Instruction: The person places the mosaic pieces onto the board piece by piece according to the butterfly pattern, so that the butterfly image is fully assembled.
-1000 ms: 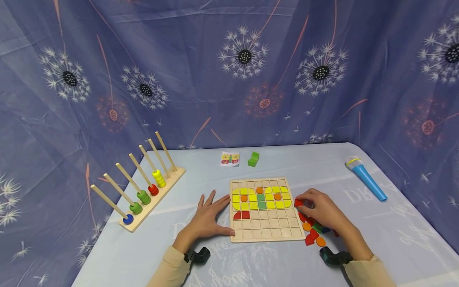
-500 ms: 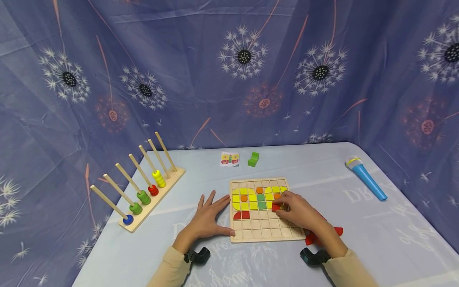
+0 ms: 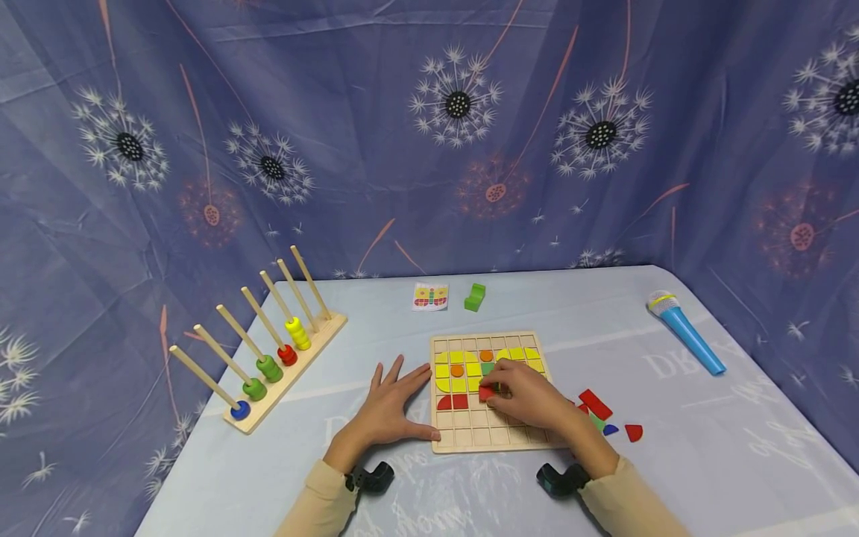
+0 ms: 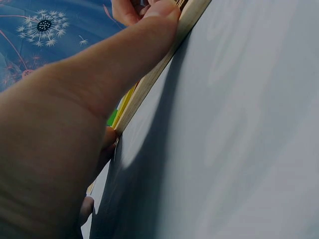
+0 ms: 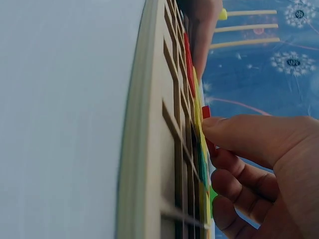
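Partly hidden: gridded board (image 3: 463,438), behind right hand (image 3: 526,395), grip pinching red piece (image 3: 485,393); left hand (image 3: 388,412), grip spread, touching board's edge.

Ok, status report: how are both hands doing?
Right hand pinches a red piece over the gridded board. Left hand touches the board's left edge. Loose pieces to the right, seemingly not in the way.

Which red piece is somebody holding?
The red piece pinched in the right hand, over the wooden grid board. Two other red pieces sit in the board's left side, and loose red ones lie on the table.
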The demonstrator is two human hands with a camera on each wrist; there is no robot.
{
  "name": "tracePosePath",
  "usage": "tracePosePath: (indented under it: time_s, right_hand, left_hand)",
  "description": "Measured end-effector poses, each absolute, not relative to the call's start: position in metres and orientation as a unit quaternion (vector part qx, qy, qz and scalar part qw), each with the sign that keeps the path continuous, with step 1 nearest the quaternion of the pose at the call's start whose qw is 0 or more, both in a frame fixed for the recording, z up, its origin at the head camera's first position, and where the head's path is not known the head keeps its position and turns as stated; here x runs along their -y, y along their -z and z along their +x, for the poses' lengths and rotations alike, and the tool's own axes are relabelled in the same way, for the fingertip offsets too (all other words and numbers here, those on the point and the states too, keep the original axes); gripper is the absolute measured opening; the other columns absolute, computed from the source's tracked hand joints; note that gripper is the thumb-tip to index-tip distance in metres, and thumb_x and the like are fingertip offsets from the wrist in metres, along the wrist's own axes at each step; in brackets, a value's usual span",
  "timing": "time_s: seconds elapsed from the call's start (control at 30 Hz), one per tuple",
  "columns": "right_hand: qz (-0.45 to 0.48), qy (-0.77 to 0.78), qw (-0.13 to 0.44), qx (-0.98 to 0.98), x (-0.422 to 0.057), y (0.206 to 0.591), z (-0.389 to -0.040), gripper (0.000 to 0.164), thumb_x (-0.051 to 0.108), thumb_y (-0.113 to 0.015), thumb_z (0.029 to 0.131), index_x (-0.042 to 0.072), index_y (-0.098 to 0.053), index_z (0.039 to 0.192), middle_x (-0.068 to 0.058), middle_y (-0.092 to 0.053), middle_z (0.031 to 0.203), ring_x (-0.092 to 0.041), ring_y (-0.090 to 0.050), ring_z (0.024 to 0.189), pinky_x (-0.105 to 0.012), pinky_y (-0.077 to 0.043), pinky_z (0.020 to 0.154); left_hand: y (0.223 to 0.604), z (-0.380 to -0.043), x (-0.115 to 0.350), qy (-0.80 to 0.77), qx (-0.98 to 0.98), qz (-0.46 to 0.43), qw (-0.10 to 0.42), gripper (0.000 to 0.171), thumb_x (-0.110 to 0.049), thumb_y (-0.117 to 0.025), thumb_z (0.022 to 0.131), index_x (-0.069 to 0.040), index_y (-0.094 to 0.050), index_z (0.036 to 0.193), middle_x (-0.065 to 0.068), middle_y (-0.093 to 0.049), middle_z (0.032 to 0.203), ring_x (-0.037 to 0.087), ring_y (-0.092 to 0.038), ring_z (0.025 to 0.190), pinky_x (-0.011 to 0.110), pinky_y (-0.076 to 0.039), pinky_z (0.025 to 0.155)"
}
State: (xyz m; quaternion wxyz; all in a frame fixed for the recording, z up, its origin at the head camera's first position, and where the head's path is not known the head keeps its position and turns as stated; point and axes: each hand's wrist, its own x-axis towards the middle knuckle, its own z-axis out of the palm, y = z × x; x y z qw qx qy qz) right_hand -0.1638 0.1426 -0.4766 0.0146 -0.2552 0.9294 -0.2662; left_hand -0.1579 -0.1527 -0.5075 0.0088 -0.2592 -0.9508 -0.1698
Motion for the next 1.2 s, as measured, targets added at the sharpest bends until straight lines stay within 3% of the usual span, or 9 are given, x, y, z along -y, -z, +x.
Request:
tracePosePath:
  time_s: [0.5,1.2]
  right_hand:
    - [-0.281,0.248,0.023,-0.927,-0.129,0.478,-0.162,0.027,0.026,-0.076,0.081,0.024,-0.074,0.107,0.013,-0.054,0.091,-0.006,-0.048,0.075,-0.024,-0.044,0.065]
    - [-0.255,0.273,0.024,-0.927,-0.138,0.474,-0.157,0.023,0.023,-0.075,0.081,0.026,-0.075,0.104,0.016,-0.056,0.091,-0.007,-0.050,0.082,-0.025,-0.047,0.072]
  left_hand:
    - [0.505,-0.158,0.152,0.170,0.950,-0.262,0.010,0.112,-0.088,-0.058,0.060,-0.026,-0.035,0.150,-0.014,-0.031,0.152,0.033,-0.008,0.144,0.061,0.001,0.110]
    - [0.506,-0.158,0.152,0.171,0.952,-0.255,0.003,0.112,-0.088,-0.058,0.059,-0.026,-0.036,0.150,-0.014,-0.031,0.152,0.033,-0.008,0.144,0.061,0.002,0.110]
